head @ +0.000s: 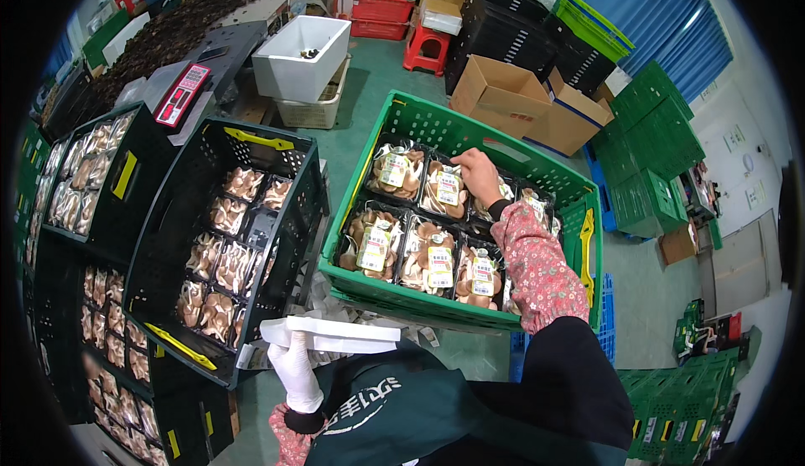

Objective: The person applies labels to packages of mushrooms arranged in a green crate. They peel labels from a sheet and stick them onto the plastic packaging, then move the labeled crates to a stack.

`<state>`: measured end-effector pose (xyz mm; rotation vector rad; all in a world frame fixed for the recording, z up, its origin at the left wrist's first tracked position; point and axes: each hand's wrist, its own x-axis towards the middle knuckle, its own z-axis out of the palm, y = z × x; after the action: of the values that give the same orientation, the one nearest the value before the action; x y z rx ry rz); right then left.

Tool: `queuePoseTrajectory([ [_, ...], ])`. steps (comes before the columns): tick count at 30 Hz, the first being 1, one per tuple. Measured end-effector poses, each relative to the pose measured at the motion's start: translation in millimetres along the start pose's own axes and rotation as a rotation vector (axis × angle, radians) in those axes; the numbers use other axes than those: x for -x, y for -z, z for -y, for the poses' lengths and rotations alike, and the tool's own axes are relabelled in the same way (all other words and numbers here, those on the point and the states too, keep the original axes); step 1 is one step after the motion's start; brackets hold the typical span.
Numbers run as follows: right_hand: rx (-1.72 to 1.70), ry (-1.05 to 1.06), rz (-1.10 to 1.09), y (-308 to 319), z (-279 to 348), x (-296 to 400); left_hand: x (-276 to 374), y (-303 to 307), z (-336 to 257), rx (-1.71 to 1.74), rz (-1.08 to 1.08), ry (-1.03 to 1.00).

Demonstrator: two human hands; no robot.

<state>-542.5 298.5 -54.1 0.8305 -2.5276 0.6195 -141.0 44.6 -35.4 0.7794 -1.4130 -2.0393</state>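
My left hand (pixel 295 365), in a white glove, grips a strip of white label backing paper (pixel 346 334) near my apron. My right hand (pixel 478 175) is bare and reaches into a green plastic crate (pixel 371 296). Its fingers touch the top of a black tray of oyster mushrooms (pixel 435 200) in the back row; whether they grip anything is hidden. That tray bears a printed label (pixel 448 188). Around it sit several more film-wrapped trays with labels, among them a front-left mushroom tray (pixel 371 242). My right sleeve covers part of the trays at the right.
Left of the green crate stands a dark crate (pixel 251 346) with unlabelled mushroom trays (pixel 233 264). Label scraps (pixel 427 337) litter the floor between. Beyond are a white foam box (pixel 295 57), a red scale (pixel 182 96), open cardboard boxes (pixel 497 95) and stacked green crates (pixel 654 132).
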Motion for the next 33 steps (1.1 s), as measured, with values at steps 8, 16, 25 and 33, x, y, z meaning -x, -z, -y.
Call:
queuePoseTrajectory([
  [8, 0.207, 0.297, -0.008, -10, 4, 20, 6, -13, 3, -0.110, -0.012, -0.020],
  [16, 0.367, 0.140, -0.062, -33, 18, 24, 15, -24, 7, -0.116, -0.012, -0.034],
  [25, -0.154, -0.264, -0.093, 4, -13, -9, 19, -28, 5, -0.127, -0.044, -0.076],
  [33, -0.916, -0.262, 0.600, 118, 147, 60, 13, -22, 10, -0.009, 0.036, 0.034],
])
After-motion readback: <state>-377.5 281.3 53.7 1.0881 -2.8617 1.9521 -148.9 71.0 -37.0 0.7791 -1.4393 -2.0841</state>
